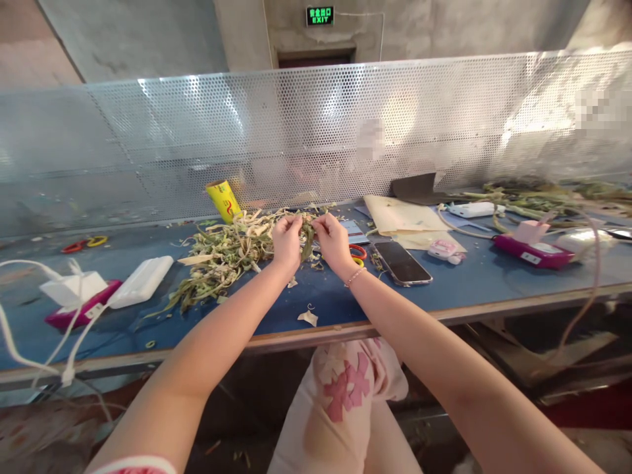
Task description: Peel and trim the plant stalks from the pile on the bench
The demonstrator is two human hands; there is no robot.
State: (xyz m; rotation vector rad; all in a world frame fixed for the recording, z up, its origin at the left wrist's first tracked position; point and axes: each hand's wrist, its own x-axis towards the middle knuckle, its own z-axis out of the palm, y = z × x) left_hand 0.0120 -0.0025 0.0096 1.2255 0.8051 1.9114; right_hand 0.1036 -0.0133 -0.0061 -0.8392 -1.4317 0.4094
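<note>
Power strips (534,251): two; left hand (288,242), right hand (332,238) hold one leaf (307,242).

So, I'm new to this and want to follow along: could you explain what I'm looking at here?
There is no machine here: a person is working with two bare hands. The one picture comes from a camera worn on their head, looking forward and down, so their arms reach away from you.

On the blue tabletop lies a heap of withered plant pieces, with a yellow tube behind it. Over to the right are a phone, some brownish paper and a magenta power strip.

The left hand and right hand meet beside the heap. They seem to pinch a greenish leaf piece between them, though it is too small to make out well.
</note>
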